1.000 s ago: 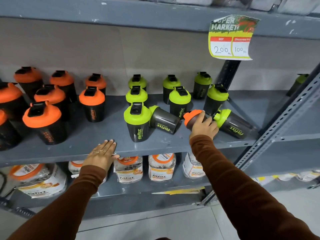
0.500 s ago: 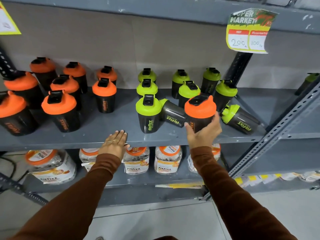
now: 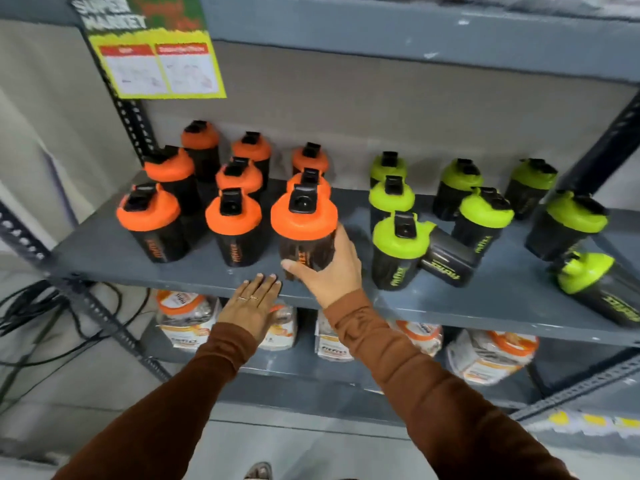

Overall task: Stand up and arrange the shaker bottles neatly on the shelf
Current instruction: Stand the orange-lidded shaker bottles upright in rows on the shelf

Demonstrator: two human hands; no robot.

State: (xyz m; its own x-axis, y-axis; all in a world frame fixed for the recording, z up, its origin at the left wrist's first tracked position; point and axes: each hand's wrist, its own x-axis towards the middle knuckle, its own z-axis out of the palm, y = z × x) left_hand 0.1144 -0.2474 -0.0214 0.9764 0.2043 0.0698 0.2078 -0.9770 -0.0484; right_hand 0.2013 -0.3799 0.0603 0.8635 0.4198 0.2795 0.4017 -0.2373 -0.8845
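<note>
- Gripping an orange-lidded shaker (image 3: 304, 233) around its dark body, the right hand (image 3: 332, 271) has its thumb across the front near the label and its fingers wrapped round the right side.
- That shaker stands upright at the front of the shelf (image 3: 104, 258), at the right end of the front orange row, just beside a second front orange shaker (image 3: 233, 226); whether its base touches the shelf cannot be told.
- The left hand (image 3: 254, 306) lies flat, palm down, fingers together, on the shelf's front edge just left of the held shaker, clasping nothing; rings show on two fingers.
- Both arms wear brown sleeves (image 3: 415, 375).
- More orange shakers stand upright behind and to the left, in rows running back toward the wall.
- To the right stand green-lidded shakers, the nearest (image 3: 398, 247) upright near the right hand.
- One green shaker (image 3: 446, 261) lies on its side behind that one, touching it.
- Another toppled green shaker (image 3: 599, 289) lies at the far right, lid pointing left.
- A yellow price sign (image 3: 156, 53) hangs from the shelf above, its print blurred.
- Jars with orange lids (image 3: 187, 317) sit on the lower shelf.
- Black cables (image 3: 34, 313) hang at the left, beside the rack post.
</note>
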